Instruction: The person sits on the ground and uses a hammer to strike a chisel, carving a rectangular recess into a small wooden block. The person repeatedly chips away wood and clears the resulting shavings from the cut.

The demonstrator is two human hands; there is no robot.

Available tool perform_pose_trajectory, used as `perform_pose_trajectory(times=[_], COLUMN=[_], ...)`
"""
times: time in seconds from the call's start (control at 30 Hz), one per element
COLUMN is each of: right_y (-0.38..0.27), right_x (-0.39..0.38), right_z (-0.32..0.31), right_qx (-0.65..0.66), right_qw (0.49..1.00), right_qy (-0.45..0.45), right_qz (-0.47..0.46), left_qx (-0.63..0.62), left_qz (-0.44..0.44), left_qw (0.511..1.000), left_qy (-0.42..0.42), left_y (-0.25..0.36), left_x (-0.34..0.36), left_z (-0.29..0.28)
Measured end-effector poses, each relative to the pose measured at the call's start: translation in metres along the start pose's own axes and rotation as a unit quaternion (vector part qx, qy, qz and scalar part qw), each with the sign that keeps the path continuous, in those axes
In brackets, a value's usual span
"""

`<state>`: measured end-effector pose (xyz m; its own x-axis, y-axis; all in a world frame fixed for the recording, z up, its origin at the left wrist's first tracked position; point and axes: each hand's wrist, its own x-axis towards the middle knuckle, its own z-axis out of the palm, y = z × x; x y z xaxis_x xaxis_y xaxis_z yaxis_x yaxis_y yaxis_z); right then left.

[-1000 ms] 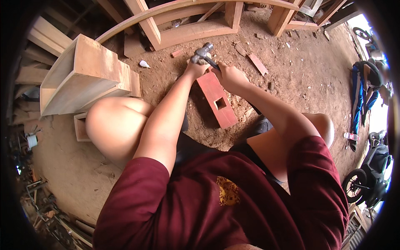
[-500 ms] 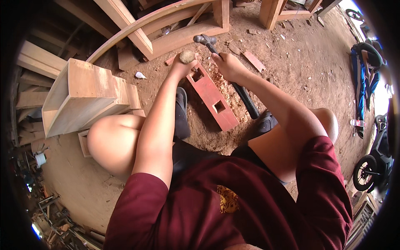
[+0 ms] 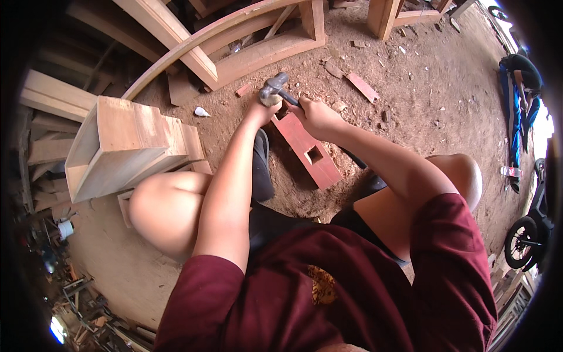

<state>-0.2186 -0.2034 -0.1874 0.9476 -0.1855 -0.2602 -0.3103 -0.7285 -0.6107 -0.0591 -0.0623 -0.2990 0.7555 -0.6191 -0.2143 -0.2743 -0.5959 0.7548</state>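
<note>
Between my feet a reddish wooden block (image 3: 296,141) with square mortises lies on the dirt. My left hand (image 3: 261,111) is closed around a chisel with a pale round handle top (image 3: 271,102), held at the block's far end. My right hand (image 3: 315,119) grips the black shaft of a hammer, whose grey metal head (image 3: 271,85) is over the chisel's top, touching or very close to it. The hammer's grip end shows below my right forearm.
A stepped pale wood piece (image 3: 126,141) stands at my left, curved wooden frames (image 3: 246,58) lie ahead. Wood scraps (image 3: 362,86) and a small white bottle (image 3: 201,112) are on the dirt floor (image 3: 422,105). At right are a plastic bottle (image 3: 510,171), blue-and-black fabric (image 3: 516,135) and a motorbike (image 3: 522,240).
The hammer head has lifted off the chisel top to the right, then come back down over it. My left hand has stayed at the block's far end.
</note>
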Motion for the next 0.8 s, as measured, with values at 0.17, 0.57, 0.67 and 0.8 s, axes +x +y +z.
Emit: perform_pose_trajectory(times=[0.17,0.57,0.67,0.8], right_y=[0.005,0.015,0.012,0.007], right_x=[0.011,0.012,0.01,0.011], right_z=[-0.028,-0.045,-0.048,-0.053], right_qx=[0.168,0.3,0.297,0.273], right_qw=[0.978,0.941,0.943,0.953], right_qy=[-0.028,-0.023,-0.031,-0.029], right_qz=[0.12,0.153,0.147,0.131], left_qx=[-0.168,-0.121,-0.161,-0.167], left_qz=[-0.006,0.002,-0.01,0.051], left_qw=[0.985,0.992,0.986,0.984], left_qy=[0.04,-0.043,-0.048,-0.026], left_y=[-0.003,0.019,0.017,-0.006], left_x=[-0.001,0.016,0.015,0.016], left_z=[-0.015,-0.013,-0.01,0.002])
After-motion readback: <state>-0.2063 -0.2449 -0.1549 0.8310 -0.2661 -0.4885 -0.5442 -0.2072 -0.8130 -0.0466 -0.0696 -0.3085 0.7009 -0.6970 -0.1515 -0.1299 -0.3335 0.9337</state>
